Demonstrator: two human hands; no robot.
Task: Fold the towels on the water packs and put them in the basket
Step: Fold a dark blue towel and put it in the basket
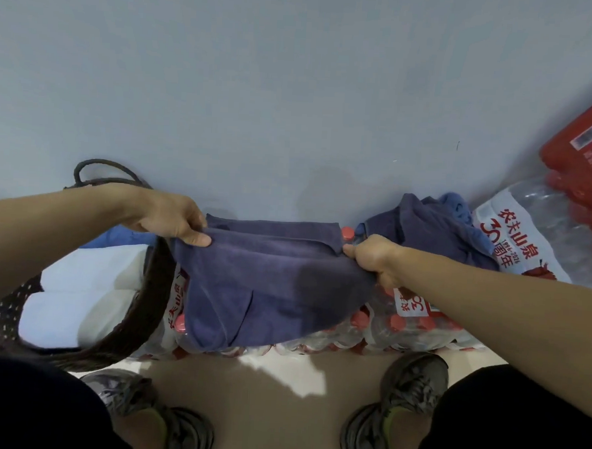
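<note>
Basket (146,305): a dark woven basket sits at the left on the floor, its handle against the wall; folded white and pale blue towels (78,298) already lie inside, so part of the job looks done.
Left hand (171,223): curled over the left top edge of the purple towel (267,284), thumb pinching the cloth just beside the basket rim.
Purple towel: stretched between both hands over the water packs (402,329), already doubled along its upper edge, lower half draping down over the red caps. It sags and creases freely, so it reads as soft, light and limp; it will not hold a shape on its own. A darker patch near the middle may be damp or only shadow; I cannot tell which.
Grip advice: corners and the folded edge are the likely best holds, keeping the cloth taut so the layers line up.
Right hand (371,259): closed in a fist on the towel's right edge, fingers wrapped round the bunched cloth.
Unfolded pile (424,227): more purple and blue towels lie crumpled on the packs behind the right hand, against the wall, not yet folded.
Far right: a large water bottle (534,230) and a red pack (586,164) lean near the wall.
</note>
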